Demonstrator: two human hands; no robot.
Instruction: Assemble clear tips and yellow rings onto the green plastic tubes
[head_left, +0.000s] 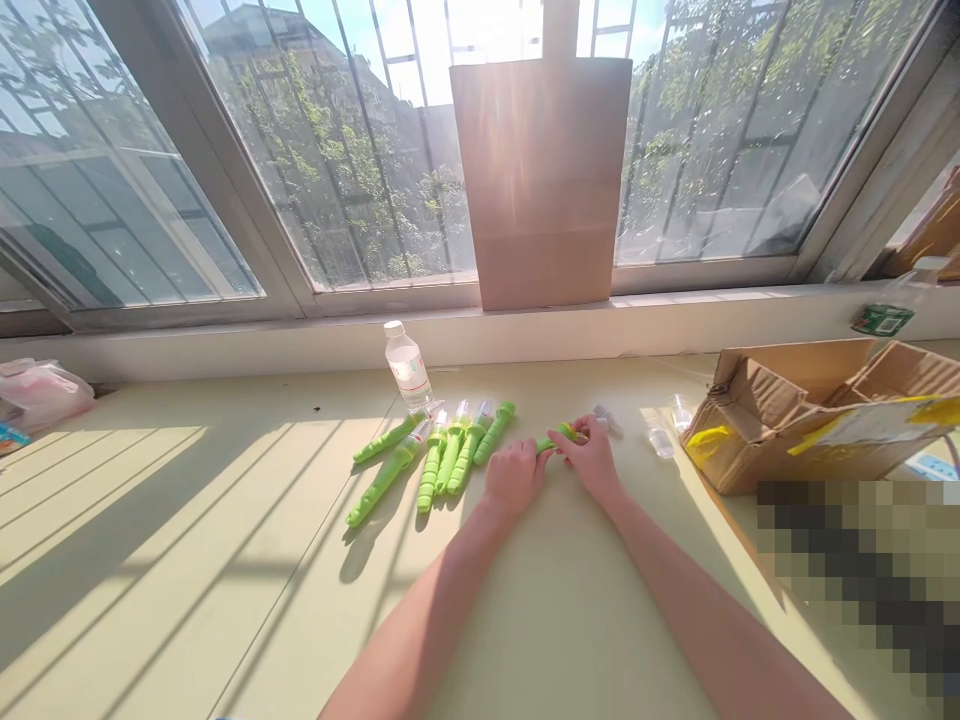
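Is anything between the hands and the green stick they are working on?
Nothing visible: the left hand and right hand both grip the green stick directly; the row of green sticks lies apart, to their left.

Six green plastic stick-shaped tools [435,462] are counted lying side by side on the pale table, and a seventh green plastic stick-shaped tool [561,436] is counted between the two hands. One clear plastic water bottle with a white cap [407,367] is seen, and two small clear plastic caps [670,427] are counted beside one open brown cardboard box [810,415]. One brown paper bag [543,180] is counted on the window sill, and one pink plastic bag [41,390] at the far left.
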